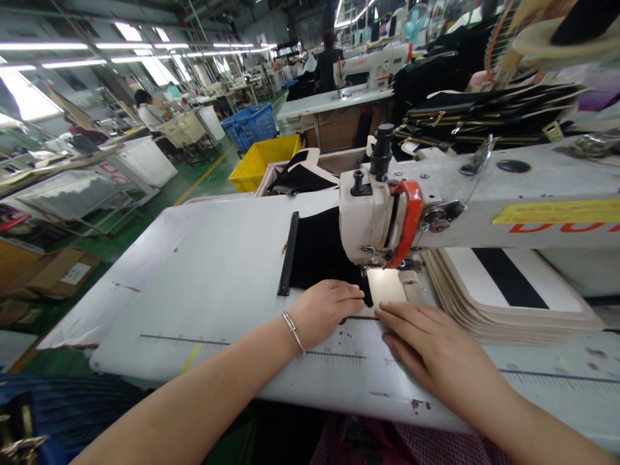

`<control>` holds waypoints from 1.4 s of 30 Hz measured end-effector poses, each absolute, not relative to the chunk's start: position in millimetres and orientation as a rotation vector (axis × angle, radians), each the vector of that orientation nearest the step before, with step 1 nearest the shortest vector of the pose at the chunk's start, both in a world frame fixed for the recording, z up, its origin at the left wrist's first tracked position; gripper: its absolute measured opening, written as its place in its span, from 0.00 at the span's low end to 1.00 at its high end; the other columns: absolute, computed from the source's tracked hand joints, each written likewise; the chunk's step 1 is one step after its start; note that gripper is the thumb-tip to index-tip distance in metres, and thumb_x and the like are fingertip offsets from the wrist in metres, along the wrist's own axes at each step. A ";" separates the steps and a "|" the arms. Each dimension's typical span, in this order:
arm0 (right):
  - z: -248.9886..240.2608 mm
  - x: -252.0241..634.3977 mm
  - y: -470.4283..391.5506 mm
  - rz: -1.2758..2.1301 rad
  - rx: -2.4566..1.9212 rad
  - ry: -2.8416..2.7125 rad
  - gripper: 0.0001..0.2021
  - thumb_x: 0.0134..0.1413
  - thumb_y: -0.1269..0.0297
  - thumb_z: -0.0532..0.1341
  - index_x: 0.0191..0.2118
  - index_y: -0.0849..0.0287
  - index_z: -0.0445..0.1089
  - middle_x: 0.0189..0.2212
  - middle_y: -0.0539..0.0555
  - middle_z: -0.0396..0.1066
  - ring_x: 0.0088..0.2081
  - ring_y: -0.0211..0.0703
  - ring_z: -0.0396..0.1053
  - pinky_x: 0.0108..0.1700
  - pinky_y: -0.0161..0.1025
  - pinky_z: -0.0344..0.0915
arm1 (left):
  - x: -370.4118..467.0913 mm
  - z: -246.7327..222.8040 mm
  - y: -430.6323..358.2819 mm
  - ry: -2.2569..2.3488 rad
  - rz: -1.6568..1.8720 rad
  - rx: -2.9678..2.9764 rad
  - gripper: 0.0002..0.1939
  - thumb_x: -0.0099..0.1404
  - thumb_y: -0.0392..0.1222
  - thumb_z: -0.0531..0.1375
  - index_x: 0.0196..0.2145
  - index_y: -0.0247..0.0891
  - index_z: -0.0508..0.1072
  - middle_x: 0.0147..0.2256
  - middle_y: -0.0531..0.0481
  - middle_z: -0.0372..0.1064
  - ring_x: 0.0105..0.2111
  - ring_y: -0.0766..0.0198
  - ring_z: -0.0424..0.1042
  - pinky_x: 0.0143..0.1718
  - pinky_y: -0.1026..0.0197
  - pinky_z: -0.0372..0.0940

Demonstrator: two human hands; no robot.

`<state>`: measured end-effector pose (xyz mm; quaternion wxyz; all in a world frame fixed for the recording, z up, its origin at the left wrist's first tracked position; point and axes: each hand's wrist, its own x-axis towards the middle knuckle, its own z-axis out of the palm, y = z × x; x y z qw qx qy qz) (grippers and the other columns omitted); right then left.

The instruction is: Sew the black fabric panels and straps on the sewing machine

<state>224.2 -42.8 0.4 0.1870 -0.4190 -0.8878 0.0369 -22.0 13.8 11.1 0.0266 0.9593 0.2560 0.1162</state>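
Observation:
A black fabric panel (317, 248) lies flat on the sewing table, partly under the head of the sewing machine (358, 216). Along its left edge runs a dark strip (289, 255) with a small gold-coloured metal piece beside it. My left hand (327, 310), with a bracelet at the wrist, rests on the panel's near edge, fingers stretched out flat. Opposite it, my right hand (426, 332) lies with extended fingers at the near edge of a cream piece (387, 286) beside the needle area. The needle itself is hidden behind the machine head.
Right of the needle area stands a stack of cream panels (504, 290), the top one with a black stripe. Behind the machine are piled black pieces (484, 116) with gold hardware. A yellow crate (264, 160) and a blue basket (252, 126) stand beyond the table (208, 271).

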 end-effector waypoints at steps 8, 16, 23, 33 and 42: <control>4.4 218.9 -17.1 0.076 -1.203 -2.517 0.18 0.61 0.61 0.55 0.55 0.58 0.65 0.51 0.55 0.67 0.51 0.48 0.63 0.55 0.49 0.61 | -17.5 11.8 42.8 0.908 0.423 2.910 0.14 0.65 0.28 0.54 0.46 0.36 0.72 0.50 0.49 0.71 0.51 0.63 0.68 0.55 0.60 0.63; 5.4 209.5 -2.8 -0.009 -1.290 -2.510 0.21 0.61 0.59 0.54 0.58 0.61 0.63 0.52 0.58 0.67 0.48 0.51 0.65 0.51 0.51 0.63 | -11.2 11.2 59.8 1.022 0.476 2.864 0.12 0.66 0.29 0.54 0.42 0.36 0.75 0.45 0.50 0.73 0.48 0.64 0.70 0.53 0.60 0.64; -1.6 208.8 -0.6 -0.002 -1.316 -2.471 0.21 0.61 0.59 0.53 0.58 0.59 0.63 0.50 0.59 0.69 0.48 0.52 0.65 0.50 0.51 0.62 | -10.6 5.1 63.2 1.076 0.513 2.828 0.13 0.66 0.28 0.54 0.42 0.38 0.75 0.45 0.51 0.73 0.47 0.63 0.70 0.53 0.60 0.64; -2.7 207.6 -1.3 -0.003 -1.296 -2.450 0.21 0.61 0.61 0.54 0.58 0.60 0.63 0.51 0.59 0.67 0.50 0.51 0.63 0.53 0.50 0.60 | -11.1 2.5 62.2 1.134 0.536 2.805 0.11 0.65 0.30 0.56 0.41 0.38 0.76 0.44 0.51 0.74 0.46 0.62 0.71 0.52 0.59 0.65; 0.1 205.0 -2.9 -0.002 -1.296 -2.430 0.20 0.61 0.62 0.53 0.57 0.60 0.64 0.50 0.59 0.68 0.48 0.51 0.64 0.51 0.50 0.62 | -11.5 1.1 63.9 1.144 0.505 2.811 0.12 0.65 0.29 0.55 0.41 0.38 0.76 0.43 0.49 0.74 0.46 0.62 0.71 0.51 0.59 0.66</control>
